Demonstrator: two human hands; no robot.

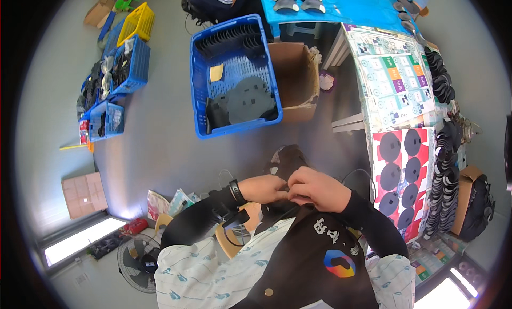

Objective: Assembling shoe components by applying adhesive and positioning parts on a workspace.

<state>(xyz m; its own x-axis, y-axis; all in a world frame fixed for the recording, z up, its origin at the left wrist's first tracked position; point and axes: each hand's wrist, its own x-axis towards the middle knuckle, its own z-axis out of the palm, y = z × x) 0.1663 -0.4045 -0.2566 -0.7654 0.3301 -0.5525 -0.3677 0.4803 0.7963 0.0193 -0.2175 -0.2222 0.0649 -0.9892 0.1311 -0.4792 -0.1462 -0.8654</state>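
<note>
My left hand [263,189] and my right hand [319,190] meet in front of my body, with their fingertips almost touching. Both sets of fingers are bent and pinched together. Whatever lies between them is dark or hidden, and I cannot make it out. Just below and beyond the hands is dark material [288,155], which blends with the black apron [298,255]. A dark band [234,190] circles my left wrist.
Ahead stands a blue crate [196,103] of dark curved and flat pieces, beside a cardboard box [298,103]. At the right, a table carries round dark discs [391,175] and stacked curved black pieces [445,170]. More crates [140,66] stand far left; a fan [137,261] is lower left.
</note>
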